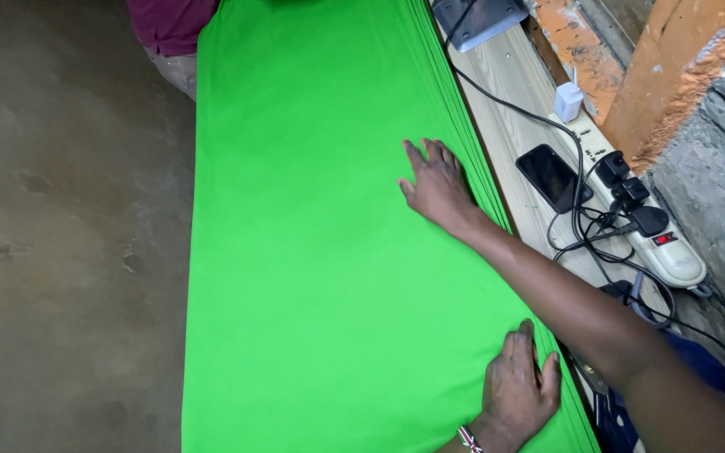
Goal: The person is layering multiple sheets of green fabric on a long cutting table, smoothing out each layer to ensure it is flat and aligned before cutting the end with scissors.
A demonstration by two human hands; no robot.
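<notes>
Nearest me, my left hand lies flat and open on green cloth; my right hand presses open-palmed farther up, near its stacked edge beside a phone.

Bare forearms, beaded wristband

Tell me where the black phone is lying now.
In the head view, the black phone lies screen-up on the wooden table, right of the green fabric stack, beside the white power strip.
</notes>
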